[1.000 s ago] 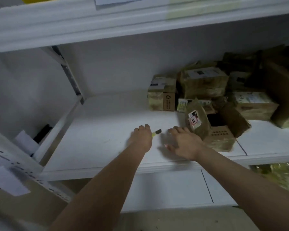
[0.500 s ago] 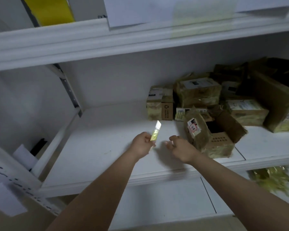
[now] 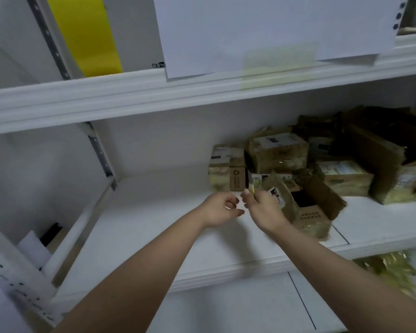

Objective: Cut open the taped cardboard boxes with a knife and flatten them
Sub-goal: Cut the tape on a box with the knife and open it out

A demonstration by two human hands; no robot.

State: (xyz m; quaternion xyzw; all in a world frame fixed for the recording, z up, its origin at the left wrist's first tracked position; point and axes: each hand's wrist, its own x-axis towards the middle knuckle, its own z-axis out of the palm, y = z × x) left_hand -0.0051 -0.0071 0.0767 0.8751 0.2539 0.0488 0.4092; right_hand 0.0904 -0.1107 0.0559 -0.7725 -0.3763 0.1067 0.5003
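Both arms reach in over the white shelf [image 3: 154, 224], and there is plenty of bare board on its left half, running from the perforated upright [image 3: 101, 155] and side rail across to the hands. The front lip of the shelf passes under both forearms. Overhead, the upper shelf edge [image 3: 130, 92] caps the bay, with a white sheet of paper [image 3: 262, 30] hanging over it and a yellow panel [image 3: 87, 34] behind.

The right half is crowded. A heap of taped cardboard boxes [image 3: 341, 174] fills the back right corner against the wall, brown, wrapped in glossy yellowed tape, several with white labels. Out front sits the opened box [image 3: 308, 217], flaps up and dark inside, close to the shelf's front edge, with a red-and-white label on its left flap. At the left end of the heap stands a small box with a recycling mark [image 3: 237, 180].

The right hand [image 3: 262, 207] is up just in front of that opened box, fingers curled, pinching the small utility knife [image 3: 251, 188] at its fingertips; only a pale sliver of it shows above the thumb, and the blade is too blurred to read. The left hand [image 3: 220, 209] hovers just beside it, fingers loosely curled and holding nothing, thumb pointing toward the right hand. A narrow gap separates the two.
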